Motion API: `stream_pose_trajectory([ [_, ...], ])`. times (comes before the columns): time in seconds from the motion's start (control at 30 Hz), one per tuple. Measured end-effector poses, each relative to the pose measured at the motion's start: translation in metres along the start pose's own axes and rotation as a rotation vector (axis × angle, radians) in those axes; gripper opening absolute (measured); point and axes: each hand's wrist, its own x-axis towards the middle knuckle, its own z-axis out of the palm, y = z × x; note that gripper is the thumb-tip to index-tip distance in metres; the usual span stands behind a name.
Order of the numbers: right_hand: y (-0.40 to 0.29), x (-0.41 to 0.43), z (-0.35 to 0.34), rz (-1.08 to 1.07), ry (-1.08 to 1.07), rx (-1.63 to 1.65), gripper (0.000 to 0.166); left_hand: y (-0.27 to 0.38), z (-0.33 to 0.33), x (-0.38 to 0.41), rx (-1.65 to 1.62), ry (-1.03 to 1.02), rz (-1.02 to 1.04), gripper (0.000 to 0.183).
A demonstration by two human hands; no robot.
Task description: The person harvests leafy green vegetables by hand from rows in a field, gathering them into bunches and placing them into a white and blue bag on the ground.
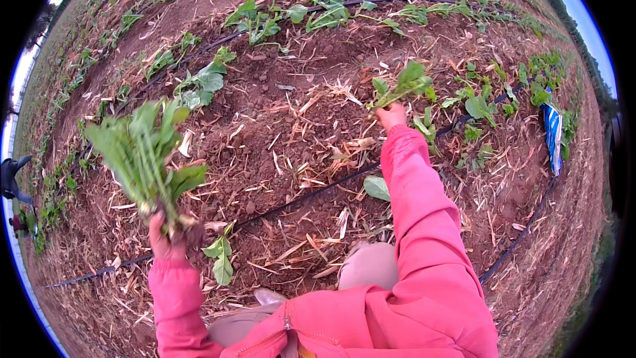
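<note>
My left hand (168,238), at the lower left, is closed around the root ends of a bunch of leafy green plants (144,154). The bunch stands upright, its leaves slightly blurred, and soil clings near the roots. Farther out to the right, my right hand (391,115) grips the base of a small leafy plant (408,82) close to the soil. Whether that plant's roots are in the ground cannot be told. A single broad leaf (376,188) lies beside my right sleeve, and a small green plant (222,258) is right of my left wrist.
Black drip irrigation lines (318,193) cross the straw-littered soil. Rows of leafy plants (328,12) stretch ahead and to the left. A blue and white plastic bag (552,134) lies at the right among plants. Another person (15,179) is at the far left edge.
</note>
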Motion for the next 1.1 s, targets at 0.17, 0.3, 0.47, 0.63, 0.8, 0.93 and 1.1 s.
stream_pose_trajectory([
  [0.17,-0.018,-0.029,0.058,-0.022,-0.069,-0.251,0.023,0.000,-0.068,-0.068,0.064,0.201,0.085,0.040],
  [0.3,-0.003,-0.038,0.066,0.015,-0.072,-0.458,0.027,-0.018,-0.084,-0.108,0.032,0.277,0.086,0.036],
  [0.47,0.019,-0.019,0.074,-0.023,-0.200,-0.297,0.028,-0.020,-0.093,-0.125,-0.120,0.418,0.097,0.031],
  [0.63,0.025,-0.015,0.083,-0.158,-0.278,-0.347,0.026,-0.021,-0.098,-0.116,-0.021,0.462,0.153,0.030],
  [0.8,-0.018,-0.026,0.098,-0.227,-0.372,-0.332,0.022,-0.025,-0.097,-0.113,0.063,0.470,0.125,0.030],
  [0.93,-0.019,-0.031,0.107,-0.388,-0.502,-0.706,0.021,-0.027,-0.094,-0.109,0.074,0.533,0.162,0.030],
  [1.1,-0.004,-0.028,0.122,-0.493,-0.462,-0.719,0.020,-0.028,-0.101,-0.113,0.064,0.528,0.087,0.030],
])
